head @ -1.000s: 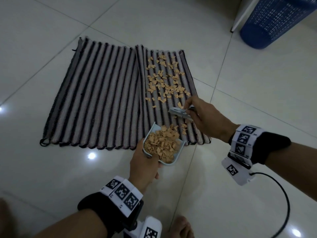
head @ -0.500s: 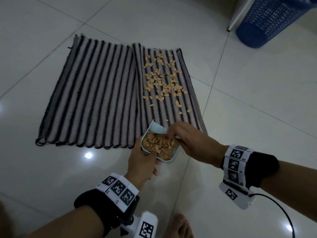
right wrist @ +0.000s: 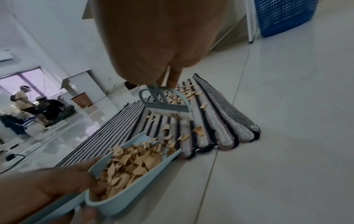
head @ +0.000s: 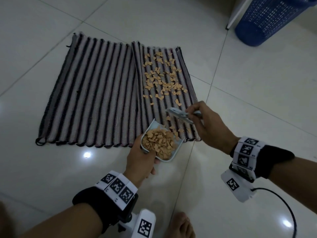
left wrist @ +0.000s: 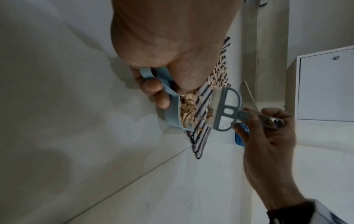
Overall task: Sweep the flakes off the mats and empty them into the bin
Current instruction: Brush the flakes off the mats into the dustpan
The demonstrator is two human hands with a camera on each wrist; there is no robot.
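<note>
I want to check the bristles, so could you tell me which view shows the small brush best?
The left wrist view: the brush shows whole, white bristles and handle. The right wrist view blurs it; the head view shows it small and foreshortened.

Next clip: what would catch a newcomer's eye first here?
Tan flakes strewn over the right-hand striped mat, and a heap already in the pale blue dustpan at its near edge, held by the left hand. The right hand grips a small brush just above. A blue bin stands far right.
</note>
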